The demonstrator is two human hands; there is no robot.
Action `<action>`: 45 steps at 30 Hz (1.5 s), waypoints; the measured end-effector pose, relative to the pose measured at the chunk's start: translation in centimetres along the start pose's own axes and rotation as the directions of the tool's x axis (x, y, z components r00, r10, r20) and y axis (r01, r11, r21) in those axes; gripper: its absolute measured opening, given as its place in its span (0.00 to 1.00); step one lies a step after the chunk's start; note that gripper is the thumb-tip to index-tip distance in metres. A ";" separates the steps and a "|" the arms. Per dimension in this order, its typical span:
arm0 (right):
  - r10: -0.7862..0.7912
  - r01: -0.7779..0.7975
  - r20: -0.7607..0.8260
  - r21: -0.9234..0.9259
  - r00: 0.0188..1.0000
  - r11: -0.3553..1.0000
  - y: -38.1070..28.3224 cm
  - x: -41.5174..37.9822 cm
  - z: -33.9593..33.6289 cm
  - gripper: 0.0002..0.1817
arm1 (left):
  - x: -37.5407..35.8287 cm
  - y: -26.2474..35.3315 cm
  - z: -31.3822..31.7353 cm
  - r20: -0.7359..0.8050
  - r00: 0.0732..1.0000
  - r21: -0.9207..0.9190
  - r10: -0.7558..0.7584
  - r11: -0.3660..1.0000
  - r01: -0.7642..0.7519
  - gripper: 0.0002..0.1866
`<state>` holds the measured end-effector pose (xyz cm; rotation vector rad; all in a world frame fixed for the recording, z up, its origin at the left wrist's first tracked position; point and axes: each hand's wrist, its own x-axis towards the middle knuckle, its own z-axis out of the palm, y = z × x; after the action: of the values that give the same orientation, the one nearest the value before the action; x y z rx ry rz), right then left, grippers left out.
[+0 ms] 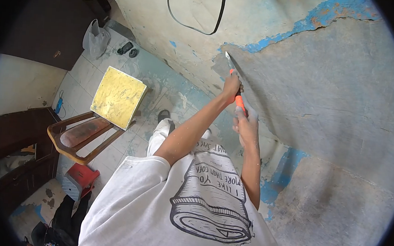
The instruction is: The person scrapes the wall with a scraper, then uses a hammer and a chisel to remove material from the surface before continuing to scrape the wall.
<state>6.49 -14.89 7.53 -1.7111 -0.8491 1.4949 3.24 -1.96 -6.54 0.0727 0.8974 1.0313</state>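
Observation:
A paint scraper [240, 102] with an orange and black handle and a metal blade points up and away from me, tilted slightly left. Its blade tip meets the wall [272, 73] near the ragged border between cream paint and bare grey plaster. My left hand [232, 86] is closed round the handle nearer the blade. Lower down, my right hand [247, 125], dusted with pale powder, grips the handle's rear end. Blue paint [258, 46] shows along the broken edge just right of the tip.
A wooden chair [76, 136] with a yellow board [118, 96] over its seat stands left on dusty tiles. Near it are a red step stool [80, 181], a white plastic bag [96, 39] and dark cabinets [36, 18]. A black cable [222, 12] hangs against the wall.

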 end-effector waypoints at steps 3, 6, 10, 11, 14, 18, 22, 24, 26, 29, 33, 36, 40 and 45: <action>-0.020 0.020 0.006 -0.026 1.000 0.999 1.1 2.0 0.0 0.26 | 2.4 -0.3 -1.2 -0.019 0.999 0.018 0.051 0.999 -0.051 0.13; -0.023 0.024 0.011 -0.036 1.000 0.999 1.0 1.4 0.3 0.25 | 1.9 -0.1 -0.7 -0.015 1.000 0.040 0.012 0.999 -0.011 0.13; -0.016 0.016 0.003 -0.008 1.000 1.000 1.5 2.4 0.8 0.26 | 2.3 -0.4 -1.3 -0.070 0.992 0.313 0.105 0.946 -0.078 0.13; 0.005 -0.004 0.051 -0.022 0.999 1.000 2.2 3.1 0.6 0.26 | 3.8 -0.7 -2.7 -0.017 0.998 0.203 0.058 0.978 -0.054 0.13; -0.009 0.008 0.052 0.012 0.999 1.000 2.0 3.1 1.9 0.27 | 4.1 0.0 -3.6 -0.015 1.000 0.135 -0.013 0.991 0.015 0.14; 0.003 -0.002 0.020 -0.016 1.000 1.000 0.4 1.3 2.1 0.28 | 0.8 2.1 -0.8 -0.047 0.998 0.147 0.050 0.988 -0.043 0.16; -0.044 0.044 0.026 -0.025 0.999 0.999 1.8 1.5 1.6 0.28 | 0.9 1.7 -1.3 -0.039 0.996 0.191 0.083 0.979 -0.074 0.18; 0.026 -0.027 0.026 0.069 0.999 0.997 1.1 1.2 0.9 0.24 | 0.3 0.9 -0.6 -0.055 0.995 0.188 0.080 0.980 -0.068 0.18; 0.069 -0.068 -0.021 0.060 0.997 0.996 0.9 1.3 0.3 0.18 | 0.2 1.2 -0.2 -0.066 0.994 0.188 0.089 0.979 -0.075 0.18; 0.017 -0.018 0.030 0.009 0.999 1.000 0.9 2.7 0.1 0.12 | 1.7 0.9 -0.6 -0.084 0.987 0.194 0.140 0.973 -0.122 0.17; 0.007 -0.009 0.054 0.036 0.999 0.999 0.7 2.1 0.5 0.12 | 1.5 1.1 -0.9 -0.066 0.995 0.094 0.075 0.993 -0.068 0.17; 0.016 -0.018 0.029 0.081 0.999 0.997 1.1 2.3 1.0 0.12 | 1.5 1.3 -0.9 -0.082 0.995 0.145 0.053 0.989 -0.041 0.18; 0.032 -0.034 0.031 0.092 0.999 0.995 1.7 3.5 2.3 0.14 | 3.6 1.5 -2.9 -0.091 0.993 0.192 0.079 0.980 -0.060 0.17; 0.078 -0.078 0.005 0.008 0.997 0.997 -1.3 1.2 2.3 0.28 | 1.1 2.5 -0.9 -0.070 0.995 0.207 0.064 0.977 -0.048 0.15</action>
<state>4.30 -12.99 7.79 -1.7532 -0.7861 1.5519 1.05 -0.07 -6.69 0.2346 1.0753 0.9961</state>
